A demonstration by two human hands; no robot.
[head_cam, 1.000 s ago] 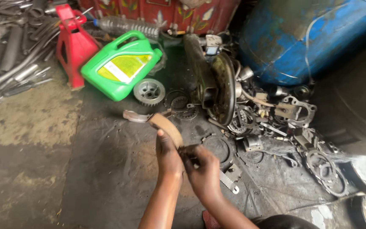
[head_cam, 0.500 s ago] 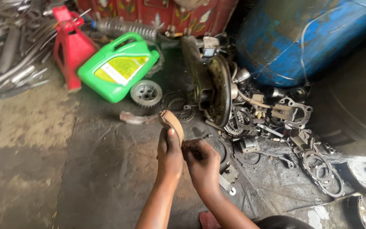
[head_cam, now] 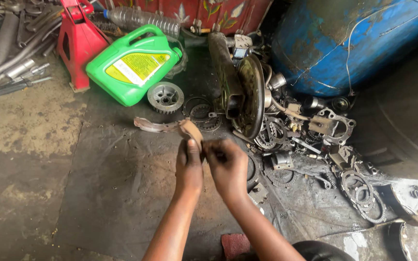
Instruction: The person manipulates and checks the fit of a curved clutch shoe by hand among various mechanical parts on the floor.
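Green jug (head_cam: 131, 65), red stand (head_cam: 77, 43), blue drum (head_cam: 344, 43), perhaps rusty.

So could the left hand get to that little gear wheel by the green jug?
Probably yes, once it lets go. The left hand is busy holding the curved brake shoe, but the gear wheel lies in the open on the dark mat with nothing in between.

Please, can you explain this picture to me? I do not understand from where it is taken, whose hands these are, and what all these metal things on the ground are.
The camera sits on a person's head and looks down at their own two bare hands. The left hand and right hand together hold a curved brown brake shoe. Below is a dark mat on the ground. On it lie a green jug, a small toothed gear, a round metal hub plate and many loose parts. A blue drum lies behind.
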